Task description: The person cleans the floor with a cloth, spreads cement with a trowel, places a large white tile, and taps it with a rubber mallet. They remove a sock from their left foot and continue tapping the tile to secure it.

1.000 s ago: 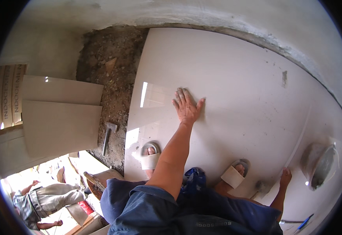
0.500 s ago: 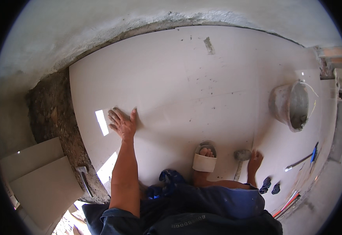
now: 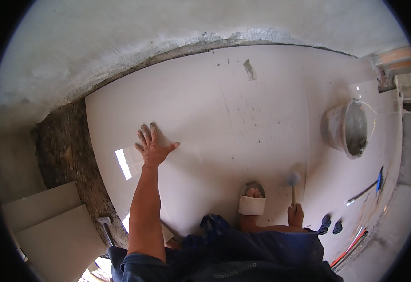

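Observation:
My left hand (image 3: 154, 149) lies spread on a large pale floor tile (image 3: 201, 94), fingers apart and smudged with grey. At the lower right, my right hand (image 3: 296, 216) is closed round the handle of a mallet (image 3: 293, 179). Its rounded grey-blue head is slightly blurred and points away from me, with its shadow on the tile. Between my hands, my foot in a white-strapped slipper (image 3: 252, 205) rests on the tiles.
A bucket (image 3: 344, 128) of grey mortar stands tilted in view at the right. Bare soil (image 3: 67, 145) borders the tiles at left, with a hammer (image 3: 105, 228) and loose tiles (image 3: 59, 239). A plastered wall (image 3: 168, 28) closes the far side. Dark gloves (image 3: 325, 224) lie at right.
My right hand has gone from beside the mallet to gripping its handle, and the mallet has shifted. My left hand has turned and moved slightly right, fingers spread. The view has tilted a little.

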`<action>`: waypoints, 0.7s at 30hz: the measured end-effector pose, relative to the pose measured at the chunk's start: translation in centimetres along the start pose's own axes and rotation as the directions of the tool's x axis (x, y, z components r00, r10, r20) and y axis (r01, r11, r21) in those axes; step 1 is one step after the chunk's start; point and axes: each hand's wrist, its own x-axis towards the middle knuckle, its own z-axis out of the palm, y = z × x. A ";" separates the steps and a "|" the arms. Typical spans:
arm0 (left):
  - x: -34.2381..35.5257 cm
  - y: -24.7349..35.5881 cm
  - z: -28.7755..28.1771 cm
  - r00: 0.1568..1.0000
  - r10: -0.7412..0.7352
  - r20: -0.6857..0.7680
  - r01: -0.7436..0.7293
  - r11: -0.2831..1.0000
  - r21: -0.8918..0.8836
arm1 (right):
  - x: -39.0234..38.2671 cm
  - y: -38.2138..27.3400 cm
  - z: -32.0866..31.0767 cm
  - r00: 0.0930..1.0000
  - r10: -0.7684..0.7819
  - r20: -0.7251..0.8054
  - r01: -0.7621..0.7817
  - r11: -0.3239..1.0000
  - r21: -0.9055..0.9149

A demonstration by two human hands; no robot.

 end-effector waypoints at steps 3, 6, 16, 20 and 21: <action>0.1 -0.5 -0.4 0.998 -0.003 0.059 0.001 1.000 0.026 | 6.1 -10.1 -3.9 0.946 -0.129 0.297 0.098 0.988 0.120; 0.0 -1.6 0.0 0.999 -0.028 0.029 0.028 1.000 0.004 | 10.4 -20.2 -5.3 0.857 -0.360 0.369 0.286 0.928 0.241; 0.7 -3.7 3.0 0.993 0.074 -0.094 -0.079 0.996 -0.045 | 4.3 -38.4 16.1 0.910 -0.409 -0.069 0.359 0.692 0.626; 1.2 -4.2 3.3 0.991 0.090 -0.101 -0.091 0.996 -0.012 | 1.2 -38.4 19.1 0.851 -0.497 0.171 0.353 0.782 0.514; 1.2 -4.4 3.4 0.987 0.107 -0.117 -0.108 0.994 0.001 | 0.3 -38.6 18.9 0.831 -0.536 0.150 0.381 0.744 0.549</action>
